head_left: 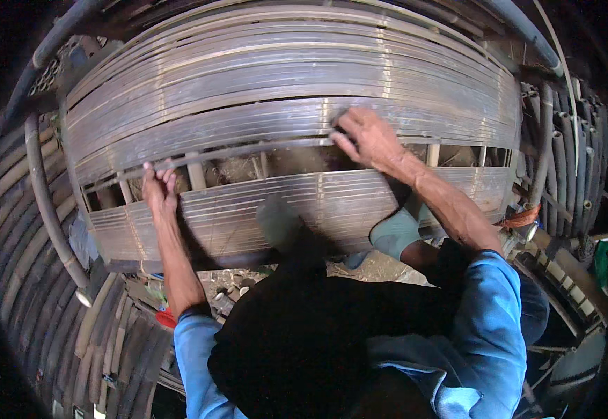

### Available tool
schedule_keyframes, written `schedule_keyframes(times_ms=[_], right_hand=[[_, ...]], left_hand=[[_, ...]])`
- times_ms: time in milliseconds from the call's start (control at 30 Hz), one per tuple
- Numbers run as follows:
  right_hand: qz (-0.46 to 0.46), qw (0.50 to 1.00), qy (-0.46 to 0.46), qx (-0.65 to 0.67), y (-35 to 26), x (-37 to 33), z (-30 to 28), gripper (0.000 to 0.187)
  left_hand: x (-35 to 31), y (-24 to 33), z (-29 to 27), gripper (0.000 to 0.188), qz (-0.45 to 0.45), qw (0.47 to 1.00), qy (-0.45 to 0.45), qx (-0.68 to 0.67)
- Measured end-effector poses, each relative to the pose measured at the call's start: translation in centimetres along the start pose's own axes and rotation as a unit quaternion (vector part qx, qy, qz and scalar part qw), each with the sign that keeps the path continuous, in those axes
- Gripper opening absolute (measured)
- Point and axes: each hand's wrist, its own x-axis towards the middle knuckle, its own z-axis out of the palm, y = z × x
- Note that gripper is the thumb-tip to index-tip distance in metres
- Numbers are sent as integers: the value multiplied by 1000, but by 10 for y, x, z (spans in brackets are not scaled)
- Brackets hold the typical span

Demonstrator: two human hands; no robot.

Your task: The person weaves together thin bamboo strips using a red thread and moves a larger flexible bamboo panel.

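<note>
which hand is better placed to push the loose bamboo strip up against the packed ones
Right, probably. The right hand already grips the thin loose strip near its middle, just below the packed slats. The left hand holds only its lower left end.

bamboo poles [38, 230] l & r, green boots [394, 234] (maybe rubber)

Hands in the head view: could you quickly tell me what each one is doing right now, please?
Left hand: fingers curled over a thin bamboo strip at the gap in the slatted panel.
Right hand: pinching the same strip further along.
</note>
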Motion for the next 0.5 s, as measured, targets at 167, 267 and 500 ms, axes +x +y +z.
schedule_keyframes(times_ms=[167, 267, 500], right_hand=[[-34, 998, -45, 33, -12, -19, 22, 27], [24, 988, -133, 78, -30, -29, 36, 36], [90, 962, -178, 185, -37, -39, 57, 37]], left_hand=[[-25, -3, -41, 33, -9, 997, -4, 76], [-26, -11, -74, 42, -33, 991, 40, 122], [-40, -5, -78, 43, -33, 990, 13, 133]])
